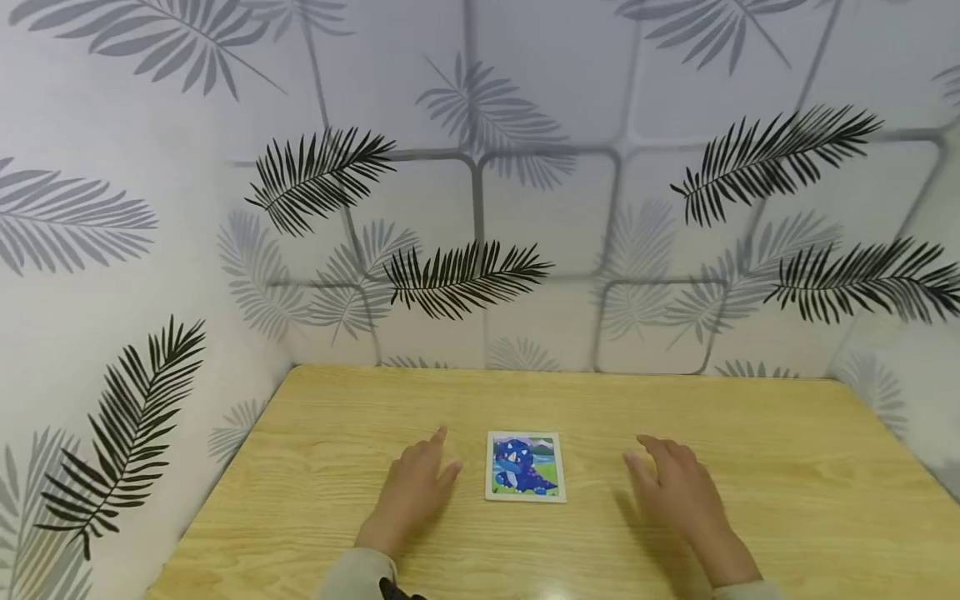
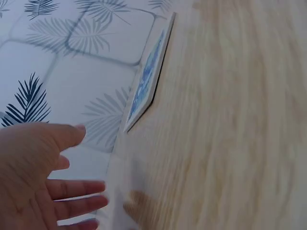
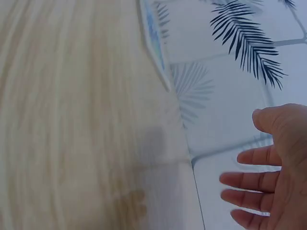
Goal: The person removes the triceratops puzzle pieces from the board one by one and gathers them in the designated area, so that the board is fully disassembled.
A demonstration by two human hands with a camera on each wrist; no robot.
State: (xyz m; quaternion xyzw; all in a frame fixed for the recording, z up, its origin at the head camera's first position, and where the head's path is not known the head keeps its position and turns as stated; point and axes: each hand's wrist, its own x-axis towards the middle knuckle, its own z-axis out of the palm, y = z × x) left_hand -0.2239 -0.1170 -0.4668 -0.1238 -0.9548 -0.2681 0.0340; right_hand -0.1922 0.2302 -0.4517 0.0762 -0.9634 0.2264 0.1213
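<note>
A small square picture puzzle or tile with a white border (image 1: 525, 467) lies flat on the table between the two hands, showing a blue cartoon dinosaur on grass. To its left is my left hand (image 1: 415, 487), fingers extended and apart from it. My right hand (image 1: 675, 485) hovers over the wood on the other side, farther from the picture, thumb and fingers spread. Neither hand holds anything. Seen from the left wrist, the picture's thin edge (image 2: 148, 79) stands beyond the thumb; the right wrist view catches just part of the picture (image 3: 154, 38).
The light wooden table (image 1: 315, 467) ends at a wall (image 1: 540, 208) covered with grey and black leaf patterns. A second wall (image 1: 90, 250) borders the table's left side. Pale sleeves (image 1: 360, 575) show at the bottom.
</note>
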